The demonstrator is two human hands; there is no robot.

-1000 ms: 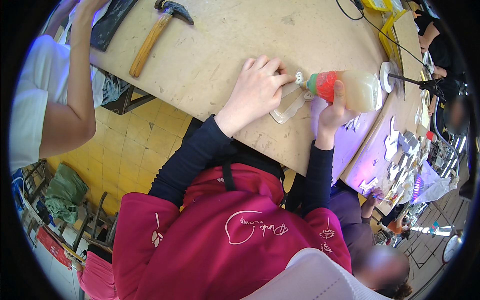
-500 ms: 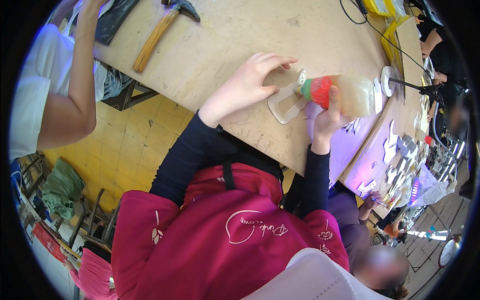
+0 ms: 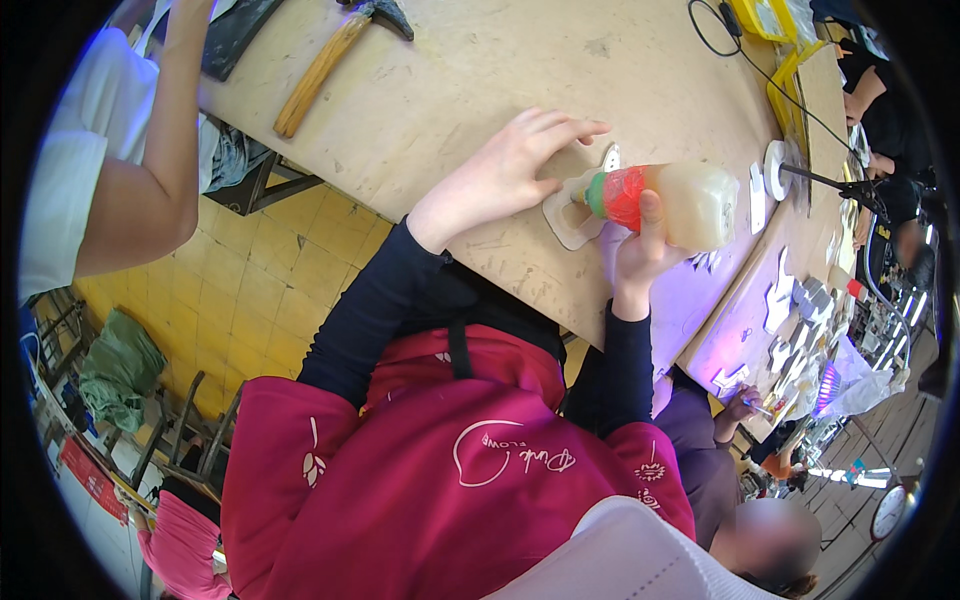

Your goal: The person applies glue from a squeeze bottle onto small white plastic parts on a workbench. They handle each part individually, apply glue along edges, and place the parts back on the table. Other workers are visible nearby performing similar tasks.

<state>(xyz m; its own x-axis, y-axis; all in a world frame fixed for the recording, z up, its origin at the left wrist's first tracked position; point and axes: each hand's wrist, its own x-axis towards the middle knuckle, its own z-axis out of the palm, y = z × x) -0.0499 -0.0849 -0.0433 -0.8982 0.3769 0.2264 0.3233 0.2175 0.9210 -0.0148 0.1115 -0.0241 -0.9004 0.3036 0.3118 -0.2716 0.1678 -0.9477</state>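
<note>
My right hand [image 3: 645, 250] grips a translucent squeeze bottle [image 3: 705, 205] with cloudy, pale contents, a red band and a green cap. The bottle is tilted onto its side, its nozzle pointing left over a flat cream cut-out piece [image 3: 575, 232] on the table. Beside that piece, my left hand [image 3: 520, 170] is held with fingers apart and nothing in it; its thumb and fingertips are at the piece's left edge. A small white part with dark dots [image 3: 611, 157] shows just behind the nozzle. Part of the cut-out is hidden under the bottle.
A hammer [image 3: 325, 75] with a wooden handle lies at the far left of the table [image 3: 480, 60]. Another person's arm [image 3: 170, 150] is at the left. A round white lamp base [image 3: 775, 167], yellow trays [image 3: 785, 85] and several white pieces [image 3: 780, 290] are to the right.
The bottle has shifted slightly left and its nozzle now covers more of the cut-out piece. My left hand keeps nearly the same pose. The whole view has shifted a little.
</note>
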